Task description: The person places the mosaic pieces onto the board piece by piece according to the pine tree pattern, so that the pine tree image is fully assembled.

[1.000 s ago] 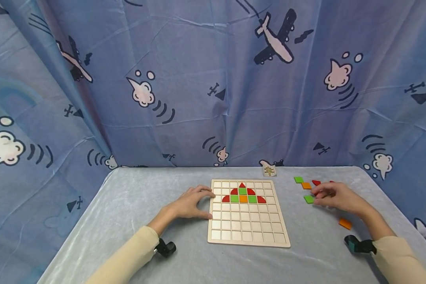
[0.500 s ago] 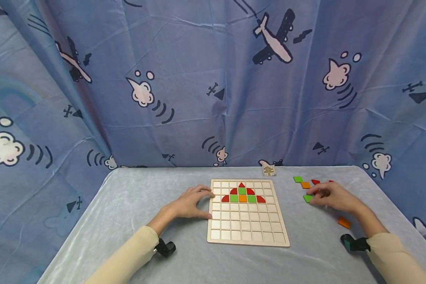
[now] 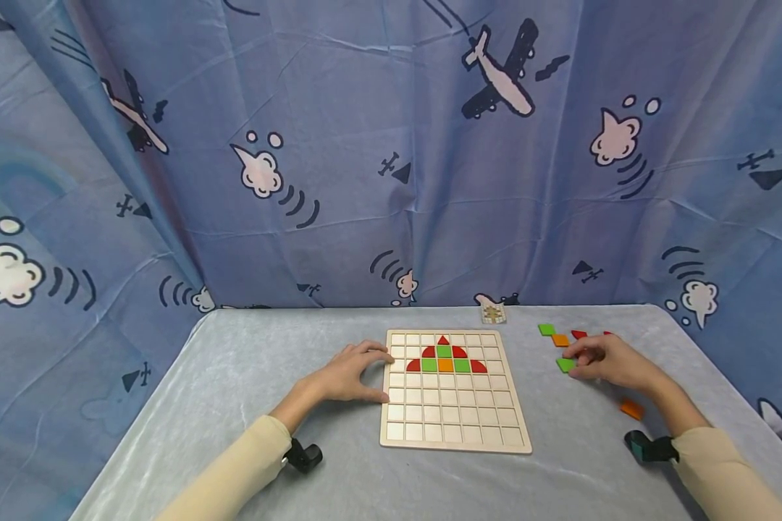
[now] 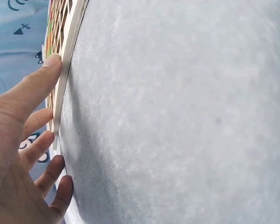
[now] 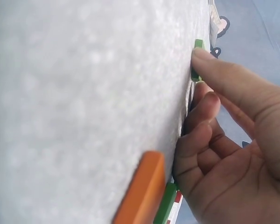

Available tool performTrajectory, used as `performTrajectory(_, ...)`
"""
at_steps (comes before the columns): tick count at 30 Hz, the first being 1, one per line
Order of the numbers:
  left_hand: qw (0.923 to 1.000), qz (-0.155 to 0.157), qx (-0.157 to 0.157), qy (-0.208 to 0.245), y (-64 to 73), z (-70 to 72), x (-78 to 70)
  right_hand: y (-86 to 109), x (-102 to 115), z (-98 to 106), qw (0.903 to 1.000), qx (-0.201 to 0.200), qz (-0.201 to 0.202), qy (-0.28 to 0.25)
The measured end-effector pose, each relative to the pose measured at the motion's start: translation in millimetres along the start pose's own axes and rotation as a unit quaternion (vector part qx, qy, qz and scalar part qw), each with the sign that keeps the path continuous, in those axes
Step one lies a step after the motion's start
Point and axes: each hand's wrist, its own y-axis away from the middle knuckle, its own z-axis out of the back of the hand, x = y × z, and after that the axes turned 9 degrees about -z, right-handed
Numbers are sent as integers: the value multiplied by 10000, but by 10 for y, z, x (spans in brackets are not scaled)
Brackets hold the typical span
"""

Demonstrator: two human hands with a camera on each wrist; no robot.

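My left hand [image 3: 350, 372] rests by the left side of a square wooden grid board [image 3: 456, 427], fingers spread, thumb and index finger touching its edge. In the left wrist view the thumb [image 4: 39, 84] lies against the board's rim. On the board, red, green and orange tiles form a stepped triangle with an orange tile [image 3: 446, 365] in its bottom row. Right of the board, my right hand [image 3: 615, 362] has thumb and index finger at opposite sides of a green square tile [image 3: 565, 365], pinching it at the tabletop. The right wrist view shows the thumb on that tile's edge.
Beyond the right hand lie another green tile [image 3: 547, 330], an orange tile [image 3: 560, 340] and a red piece [image 3: 579, 334]. One more orange tile [image 3: 632, 409] lies below the wrist. A small patterned card [image 3: 493, 312] sits at the table's back edge, before a blue curtain [image 3: 339, 239].
My right hand has shifted slightly left, bringing its fingertips onto the green tile, and then stays still. The left hand and the board keep their places.
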Motion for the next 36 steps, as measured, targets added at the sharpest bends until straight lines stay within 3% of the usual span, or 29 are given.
performTrajectory(31,9999,-84,-95,4,-5,9,-18,26,23,36,9991,157,-325,-229)
performTrajectory(36,9999,-71,-90,17,-6,9,-15,48,70,33,9997,121,-125,-162)
